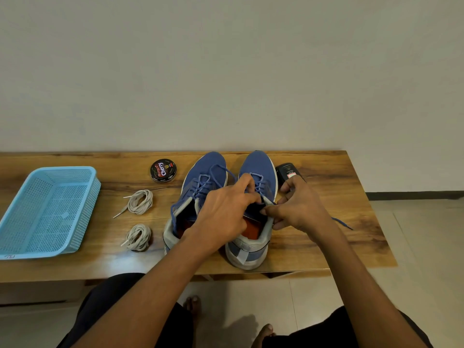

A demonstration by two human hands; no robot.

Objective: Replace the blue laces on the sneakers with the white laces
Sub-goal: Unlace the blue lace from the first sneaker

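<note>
Two blue sneakers stand side by side on the wooden table, toes pointing away: the left sneaker (200, 182) and the right sneaker (258, 169), both threaded with blue laces (258, 183). My left hand (226, 212) reaches over the right sneaker's tongue and pinches its blue lace near the top eyelets. My right hand (301, 209) pinches the right side of that sneaker's collar. A loose end of blue lace (342, 223) trails on the table to the right. Two coiled white laces lie left of the shoes, one farther back (140, 202) and one nearer (138, 237).
A light blue mesh basket (82, 217) sits at the table's left end. A round tin of shoe polish (163, 170) stands behind the white laces. A small black bottle (287, 172) stands right of the right sneaker. The table's front edge is close to my knees.
</note>
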